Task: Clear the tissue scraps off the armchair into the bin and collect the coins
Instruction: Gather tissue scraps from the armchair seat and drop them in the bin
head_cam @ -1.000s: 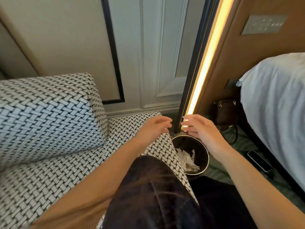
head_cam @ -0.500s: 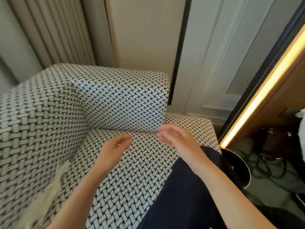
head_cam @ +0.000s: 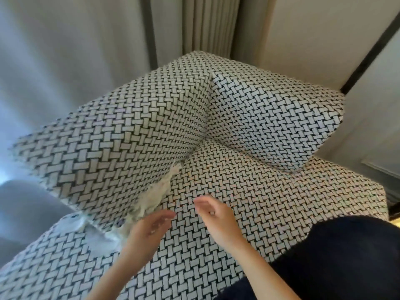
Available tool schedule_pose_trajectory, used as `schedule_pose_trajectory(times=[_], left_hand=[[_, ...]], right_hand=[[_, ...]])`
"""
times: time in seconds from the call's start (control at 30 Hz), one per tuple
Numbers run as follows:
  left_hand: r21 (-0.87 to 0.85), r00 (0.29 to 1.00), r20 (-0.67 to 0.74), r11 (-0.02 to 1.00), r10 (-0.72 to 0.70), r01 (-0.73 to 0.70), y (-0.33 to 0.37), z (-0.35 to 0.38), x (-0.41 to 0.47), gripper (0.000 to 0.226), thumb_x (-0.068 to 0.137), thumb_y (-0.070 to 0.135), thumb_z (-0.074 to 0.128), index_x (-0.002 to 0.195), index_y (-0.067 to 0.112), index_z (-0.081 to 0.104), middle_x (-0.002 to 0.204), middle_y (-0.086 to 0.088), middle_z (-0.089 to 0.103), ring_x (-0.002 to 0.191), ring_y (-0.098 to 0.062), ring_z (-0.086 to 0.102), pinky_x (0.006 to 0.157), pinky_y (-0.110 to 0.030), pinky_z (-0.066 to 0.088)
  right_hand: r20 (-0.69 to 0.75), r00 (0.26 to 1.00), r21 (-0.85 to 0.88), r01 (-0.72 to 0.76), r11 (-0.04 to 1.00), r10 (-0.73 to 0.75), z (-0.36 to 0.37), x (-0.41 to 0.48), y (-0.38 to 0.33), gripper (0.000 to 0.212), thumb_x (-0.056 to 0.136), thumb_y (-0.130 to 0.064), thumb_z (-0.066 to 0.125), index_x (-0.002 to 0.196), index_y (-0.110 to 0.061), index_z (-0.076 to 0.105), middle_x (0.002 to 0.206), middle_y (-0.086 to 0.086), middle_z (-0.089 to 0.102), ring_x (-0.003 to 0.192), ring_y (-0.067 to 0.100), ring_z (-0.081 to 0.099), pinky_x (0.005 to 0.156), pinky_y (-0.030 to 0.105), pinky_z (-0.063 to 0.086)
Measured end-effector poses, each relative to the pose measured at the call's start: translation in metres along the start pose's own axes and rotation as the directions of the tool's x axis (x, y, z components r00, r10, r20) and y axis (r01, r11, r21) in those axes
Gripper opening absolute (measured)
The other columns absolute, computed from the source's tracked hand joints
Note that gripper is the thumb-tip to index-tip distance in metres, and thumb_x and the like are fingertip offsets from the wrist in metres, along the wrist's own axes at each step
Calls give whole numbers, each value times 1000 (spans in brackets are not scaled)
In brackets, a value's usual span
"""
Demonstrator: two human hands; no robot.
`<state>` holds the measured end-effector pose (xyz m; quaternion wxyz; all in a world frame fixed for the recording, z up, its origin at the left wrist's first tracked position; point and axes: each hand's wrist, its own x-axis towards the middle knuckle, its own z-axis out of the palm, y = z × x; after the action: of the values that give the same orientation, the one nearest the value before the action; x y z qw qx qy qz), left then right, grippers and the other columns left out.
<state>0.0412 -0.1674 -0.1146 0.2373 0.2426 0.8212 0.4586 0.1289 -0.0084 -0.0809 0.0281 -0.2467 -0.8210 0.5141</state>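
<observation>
The armchair (head_cam: 249, 191) has a black-and-white woven cover and fills most of the view. White tissue scraps (head_cam: 154, 197) lie along the crease between the seat and the left arm cushion, with more white scraps (head_cam: 108, 237) near the front of that crease. My left hand (head_cam: 149, 228) hovers open just right of the scraps, fingertips close to them. My right hand (head_cam: 218, 219) is open over the seat, holding nothing. No coins or bin are visible.
Grey curtains (head_cam: 194, 24) hang behind the chair. A wall panel with a dark trim (head_cam: 368, 50) is at the right. My dark-clothed leg (head_cam: 337, 256) rests against the seat's front right. A grey rounded surface (head_cam: 21, 204) sits at lower left.
The view has swung left from the bin to the chair's left side. Both hands moved from above the bin across the seat toward the tissue scraps in the crease.
</observation>
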Motion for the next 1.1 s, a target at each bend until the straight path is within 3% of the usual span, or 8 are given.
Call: schedule_pose_trajectory(times=[0.1,0.23,0.4,0.53,0.6,0.8,0.93,1.1], left_hand=[[-40,987,-159,999,-8,1,-5,-7,-12,22,90,11,56,98,29,66,97,24,65,88,7,61,77,-11,50],[-52,942,-335,999,-2,-17,-11,-13,-30,33,85,-4,57,88,27,67,84,15,68,81,1,61,67,-11,49],[241,764,-643,961,53,136,-29,-17,-57,33,67,3,74,92,21,60,100,8,58,99,-17,48,85,-16,27],[264,755,-642,888,-129,376,-57,-19,-64,61,67,17,80,122,15,54,130,-5,49,124,-26,37,106,-28,16],[330,806,-581,874,-110,358,-64,-16,-64,51,75,23,75,122,16,58,125,0,56,121,-22,42,103,-34,29],[168,795,-597,953,-107,254,-52,-9,-63,17,83,8,66,99,14,71,94,6,68,83,-5,59,67,-5,37],[98,797,-604,990,-19,97,-38,-6,-62,14,76,4,73,87,14,75,83,13,68,72,12,59,71,1,41],[82,778,-628,996,23,37,-39,-3,-63,19,77,4,73,90,18,74,82,14,69,76,3,64,73,-6,47]], right_hand=[[150,988,-44,53,998,-46,23,4,-13,33,96,-24,50,129,-26,52,132,-12,53,122,6,49,105,22,36],[400,904,-59,193,980,-154,58,8,-29,43,94,-17,53,136,-29,47,143,-13,43,125,-7,33,97,-1,19],[556,825,-134,214,968,-105,98,5,-28,50,94,-31,52,140,-43,36,151,-11,30,140,13,22,118,42,18],[631,776,-350,304,886,-17,109,-3,-25,61,94,-38,48,145,-46,17,158,-13,6,144,17,1,116,42,3],[621,784,-389,318,864,-9,111,-5,-23,65,94,-42,46,148,-39,11,158,-14,1,145,17,-4,116,40,-1],[563,826,-207,178,962,-32,104,-10,-18,65,95,-34,50,150,-24,17,156,-14,11,143,6,8,116,27,7],[464,885,-94,86,992,-32,101,-10,-9,56,93,-30,55,145,-21,35,149,-13,29,139,4,24,117,29,19],[276,960,-7,44,999,-41,97,-11,-3,38,88,-26,62,125,-21,57,124,-10,58,114,5,53,100,25,43]])
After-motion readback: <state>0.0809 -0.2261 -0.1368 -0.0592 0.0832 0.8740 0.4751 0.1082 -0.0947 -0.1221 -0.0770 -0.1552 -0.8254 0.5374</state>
